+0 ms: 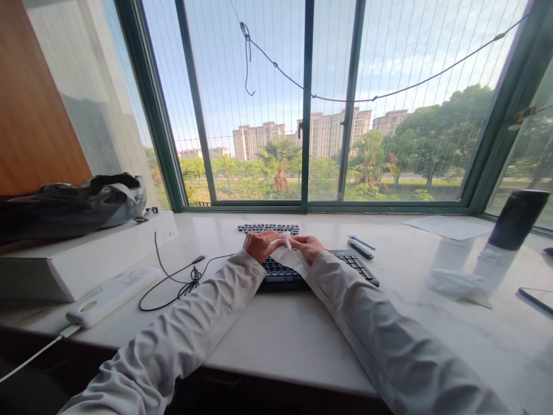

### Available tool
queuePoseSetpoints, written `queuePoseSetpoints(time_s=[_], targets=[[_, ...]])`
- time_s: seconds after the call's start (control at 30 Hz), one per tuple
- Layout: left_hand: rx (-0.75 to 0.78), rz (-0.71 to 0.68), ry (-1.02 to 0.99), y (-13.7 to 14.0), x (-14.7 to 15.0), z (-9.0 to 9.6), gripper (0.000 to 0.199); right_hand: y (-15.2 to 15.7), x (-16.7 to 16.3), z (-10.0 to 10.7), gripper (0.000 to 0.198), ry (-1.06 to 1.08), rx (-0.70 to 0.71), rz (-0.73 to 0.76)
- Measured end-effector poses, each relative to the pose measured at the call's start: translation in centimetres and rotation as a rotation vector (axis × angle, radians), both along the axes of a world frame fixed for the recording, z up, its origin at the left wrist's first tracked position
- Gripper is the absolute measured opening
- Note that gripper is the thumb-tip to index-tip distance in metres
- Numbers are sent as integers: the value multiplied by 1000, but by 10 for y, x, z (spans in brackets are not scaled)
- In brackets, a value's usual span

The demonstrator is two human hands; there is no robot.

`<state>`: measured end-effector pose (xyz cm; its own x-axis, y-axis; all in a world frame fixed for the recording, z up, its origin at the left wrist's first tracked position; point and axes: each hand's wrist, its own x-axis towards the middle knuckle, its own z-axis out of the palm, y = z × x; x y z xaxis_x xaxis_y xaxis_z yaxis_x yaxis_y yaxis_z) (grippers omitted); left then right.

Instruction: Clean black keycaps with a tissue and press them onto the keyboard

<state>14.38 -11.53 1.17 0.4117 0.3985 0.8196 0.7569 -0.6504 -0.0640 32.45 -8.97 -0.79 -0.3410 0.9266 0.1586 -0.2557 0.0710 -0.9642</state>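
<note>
A pale marble-look counter (pixel 276 328) runs under a wide bay window (pixel 328 104) with dark green frames, thin vertical guard wires and a cord strung across the panes; outside are palms, lawn and apartment blocks under a light sky. A wood-panelled wall (pixel 30 98) closes the room at ten o'clock.

At the centre, both arms in light sleeves reach forward over a black keyboard (pixel 280 274). The left hand (pixel 260 245) and right hand (pixel 307 246) are close together, each pinching an end of a white wipe (pixel 286 252) stretched between them just above the keys; the fingers are closed on the cloth.

At one o'clock from the hands, two pens (pixel 361 245) lie just beside the keyboard's far right corner. Further toward two o'clock a sheet of paper (pixel 449 226) rests near the window. At three o'clock a bottle with a dark cap (pixel 510 230) stands blurred, with a crumpled white tissue (pixel 458 285) at its foot and the edge of a phone (pixel 536 300) beyond.

At nine o'clock a black cable (pixel 177 282) loops on the counter, beside a white power bank (pixel 110 297) with a white lead. Behind it sits a white box (pixel 86 259) carrying a dark bag (pixel 73 207).
</note>
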Motion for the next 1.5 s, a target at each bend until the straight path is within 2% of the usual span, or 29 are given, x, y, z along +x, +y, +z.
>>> queuePoseSetpoints(time_s=[0.13,0.33,0.53,0.73,0.9,1.07,1.27,1.4,1.5], targets=[[13,52,-43,2,-2,-1,29,-2,3,2,54,-4,28,118],[4,35,-12,-1,1,1,28,2,3,-3,44,-69,29,-63],[-15,51,18,4,-4,-1,30,1,4,-4,51,-78,48,82],[-38,-38,31,4,-4,-3,23,5,3,-8,47,-160,50,-121],[-38,-12,7,5,-6,-1,24,0,5,-3,51,-119,66,72],[-105,-55,70,6,-8,1,24,-7,4,-1,41,-87,78,188],[-168,-36,114,2,-1,2,32,-1,2,-6,27,-113,48,128],[-137,-4,39,-5,5,5,32,2,2,-6,22,63,-29,69],[-125,-4,-43,-9,8,7,34,2,3,-5,21,107,-14,69]])
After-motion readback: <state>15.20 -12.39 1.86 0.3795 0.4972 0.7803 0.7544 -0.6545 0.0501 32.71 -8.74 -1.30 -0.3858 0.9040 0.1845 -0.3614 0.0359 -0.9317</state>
